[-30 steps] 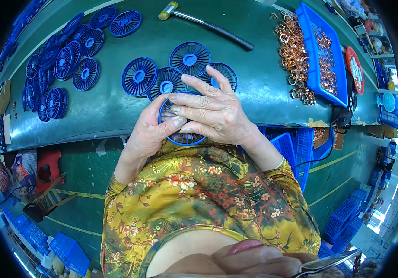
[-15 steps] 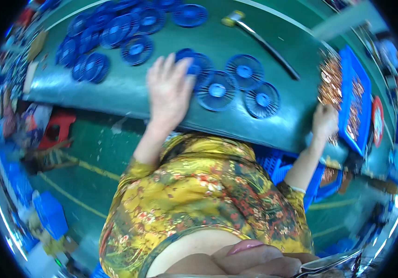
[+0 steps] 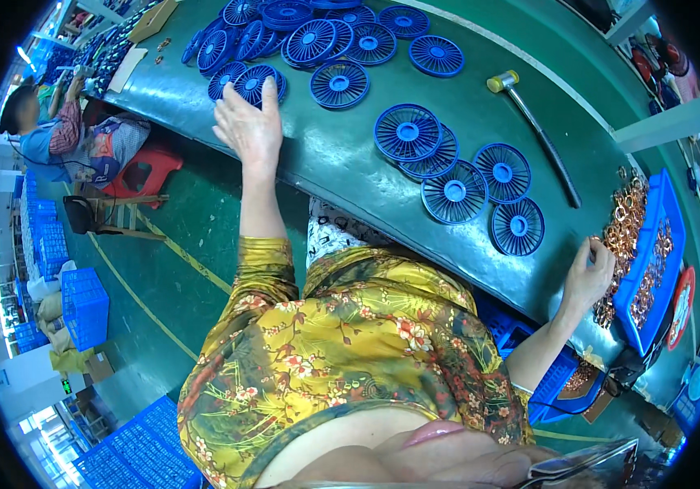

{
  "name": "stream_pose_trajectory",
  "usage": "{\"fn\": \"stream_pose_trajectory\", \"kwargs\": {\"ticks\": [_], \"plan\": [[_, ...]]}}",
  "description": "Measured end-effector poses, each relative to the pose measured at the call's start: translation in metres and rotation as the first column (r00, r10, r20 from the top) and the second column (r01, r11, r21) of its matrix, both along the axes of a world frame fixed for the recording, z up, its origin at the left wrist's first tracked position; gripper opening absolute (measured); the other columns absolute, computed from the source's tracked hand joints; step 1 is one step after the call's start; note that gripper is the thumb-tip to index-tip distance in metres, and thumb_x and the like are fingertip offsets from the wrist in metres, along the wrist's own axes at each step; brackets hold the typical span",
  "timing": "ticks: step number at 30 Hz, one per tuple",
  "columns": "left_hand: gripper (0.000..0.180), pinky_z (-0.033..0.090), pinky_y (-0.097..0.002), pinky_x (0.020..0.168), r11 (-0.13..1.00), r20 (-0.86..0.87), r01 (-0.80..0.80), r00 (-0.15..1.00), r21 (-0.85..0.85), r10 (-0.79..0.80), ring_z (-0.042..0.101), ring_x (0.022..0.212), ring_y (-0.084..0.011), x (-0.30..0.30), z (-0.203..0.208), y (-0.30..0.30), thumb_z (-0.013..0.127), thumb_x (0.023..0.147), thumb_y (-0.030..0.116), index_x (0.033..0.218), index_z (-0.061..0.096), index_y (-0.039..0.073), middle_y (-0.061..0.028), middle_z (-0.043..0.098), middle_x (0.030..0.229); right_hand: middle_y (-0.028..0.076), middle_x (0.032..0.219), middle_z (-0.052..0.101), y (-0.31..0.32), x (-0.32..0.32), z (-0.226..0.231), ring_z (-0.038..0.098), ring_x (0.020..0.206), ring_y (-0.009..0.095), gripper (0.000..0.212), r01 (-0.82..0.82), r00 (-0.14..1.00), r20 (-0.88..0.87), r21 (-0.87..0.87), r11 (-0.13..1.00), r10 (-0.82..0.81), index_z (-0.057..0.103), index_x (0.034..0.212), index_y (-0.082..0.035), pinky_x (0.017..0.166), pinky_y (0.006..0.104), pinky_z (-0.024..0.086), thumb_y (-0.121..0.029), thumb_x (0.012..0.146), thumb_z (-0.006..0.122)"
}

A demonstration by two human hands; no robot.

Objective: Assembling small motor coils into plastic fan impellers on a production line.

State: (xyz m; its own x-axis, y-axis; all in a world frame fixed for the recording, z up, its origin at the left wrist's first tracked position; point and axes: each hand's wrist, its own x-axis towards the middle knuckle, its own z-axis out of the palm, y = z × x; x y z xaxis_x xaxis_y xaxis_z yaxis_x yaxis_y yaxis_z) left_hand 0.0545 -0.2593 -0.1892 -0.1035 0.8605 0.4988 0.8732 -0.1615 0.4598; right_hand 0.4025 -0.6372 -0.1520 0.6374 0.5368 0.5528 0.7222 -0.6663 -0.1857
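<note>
My left hand (image 3: 250, 130) is open, thumb and fingers apart, at the front of a heap of blue round fan grilles (image 3: 311, 42). Its fingertips overlap a grille (image 3: 256, 84) at the heap's near edge; whether they touch it I cannot tell. My right hand (image 3: 590, 273) is closed in a pinch beside a pile of copper-coloured rings (image 3: 624, 213); what lies between its fingertips is too small to make out. Between my hands lie several separate grilles, one (image 3: 407, 132) partly on top of another (image 3: 437, 155).
A mallet (image 3: 539, 130) with a yellow head lies on the green table (image 3: 325, 155). A blue tray (image 3: 642, 277) of copper rings stands at the right, near a red round dish (image 3: 681, 308). Another person (image 3: 48, 130) sits at the far left by a red stool (image 3: 146, 169).
My left hand has moved left, from the overlapping grilles in the middle to the heap. My right hand stays by the copper rings, its fingers now more visible. The whole view has turned.
</note>
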Motion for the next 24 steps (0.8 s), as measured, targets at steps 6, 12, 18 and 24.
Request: {"fn": "stream_pose_trajectory", "kwargs": {"ticks": [6,12,18,24], "plan": [[0.054,0.040,-0.0464,0.094,0.844,0.027,0.501,0.857,0.193,-0.515,0.052,0.109,-0.0389,0.033,0.005,-0.019,0.073,0.077,0.035,0.112,0.057,-0.002,-0.0212,0.058,0.111,0.011,0.087,0.064,0.022,-0.023,0.002,0.061,0.081,0.027,0.009,-0.176,0.984,0.006,0.068,0.982,0.176,0.063,0.086,-0.003,0.071,0.0379,0.048,-0.008,0.080,0.069],[0.048,0.036,-0.0443,0.104,0.771,-0.180,0.637,0.760,0.012,-0.625,0.047,0.121,-0.0390,0.057,-0.014,-0.016,0.068,0.081,0.035,0.119,0.059,0.006,-0.0198,0.057,0.124,0.008,0.090,0.065,0.047,-0.057,0.014,0.061,0.088,0.025,0.011,-0.290,0.954,-0.019,0.184,0.939,0.298,0.066,0.087,-0.007,0.080,0.0351,0.043,-0.008,0.077,0.072],[0.020,0.046,-0.0280,0.057,0.871,0.407,0.488,0.784,0.064,-0.469,0.055,0.057,-0.0137,0.060,0.015,-0.039,0.062,0.091,0.021,0.097,0.062,0.002,-0.0064,0.062,0.069,0.007,0.085,0.063,0.062,-0.080,0.028,0.060,0.081,0.023,0.020,-0.449,0.891,0.071,0.283,0.848,0.448,0.063,0.086,-0.006,0.077,0.0359,0.045,-0.004,0.070,0.076],[0.019,0.051,-0.0251,0.065,0.611,0.841,0.773,0.207,0.173,-0.500,0.061,0.073,-0.0111,0.091,0.034,-0.113,0.052,0.097,0.020,0.102,0.053,0.002,-0.0048,0.062,0.088,0.004,0.082,0.063,0.073,-0.095,0.037,0.060,0.076,0.021,0.023,-0.636,0.770,0.184,0.294,0.714,0.611,0.063,0.084,-0.008,0.080,0.0415,0.048,-0.006,0.067,0.078]]}}
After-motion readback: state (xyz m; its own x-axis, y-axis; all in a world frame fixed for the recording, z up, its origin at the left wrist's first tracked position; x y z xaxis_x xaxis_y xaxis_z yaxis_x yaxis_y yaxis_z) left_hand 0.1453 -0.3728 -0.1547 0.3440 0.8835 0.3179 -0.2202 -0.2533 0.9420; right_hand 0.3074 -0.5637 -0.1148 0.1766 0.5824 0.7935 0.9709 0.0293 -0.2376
